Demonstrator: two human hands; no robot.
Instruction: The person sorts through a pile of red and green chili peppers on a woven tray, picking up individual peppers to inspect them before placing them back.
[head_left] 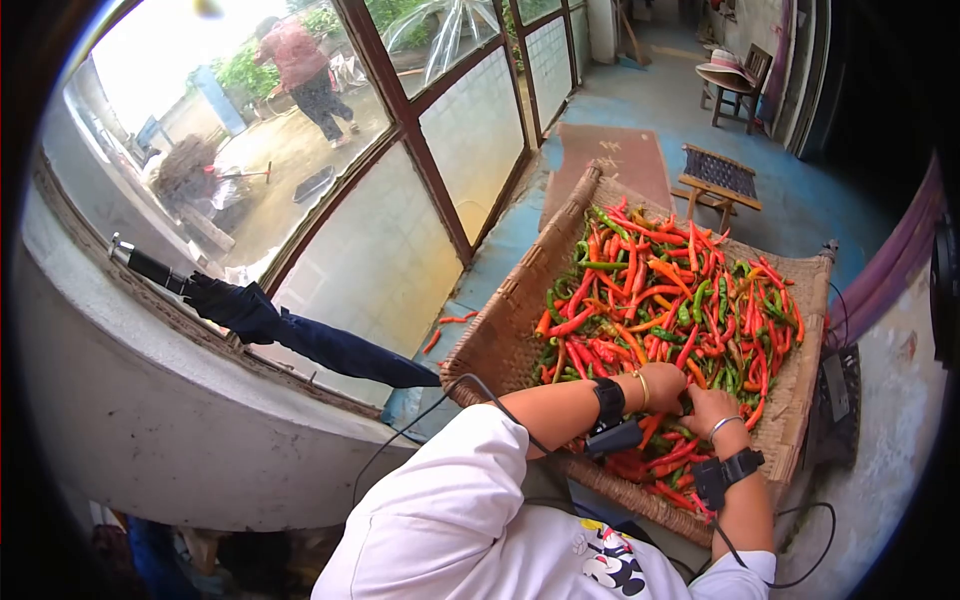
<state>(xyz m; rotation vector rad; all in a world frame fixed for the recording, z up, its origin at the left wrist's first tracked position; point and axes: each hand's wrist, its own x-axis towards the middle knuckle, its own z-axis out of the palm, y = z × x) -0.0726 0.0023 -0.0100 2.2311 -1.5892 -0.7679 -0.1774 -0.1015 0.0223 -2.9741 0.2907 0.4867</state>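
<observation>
A wide woven basket (512, 318) in front of me holds a heap of red, orange and green chili peppers (650, 290). My left hand (660, 387) and my right hand (711, 407) meet over the near part of the heap, fingers curled inward and almost touching. Whatever lies between the fingertips is hidden by the hands. More red peppers (672, 462) show below the wrists, near the basket's front rim. Each wrist carries a bracelet and a black strapped device with a cable.
A folded dark umbrella (340, 352) leans along the window ledge at left. Beyond the basket stand a small woven-top stool (720, 178) and a chair (745, 90) with a hat. A few peppers (432, 342) lie on the floor. Outside the window is a person (300, 70).
</observation>
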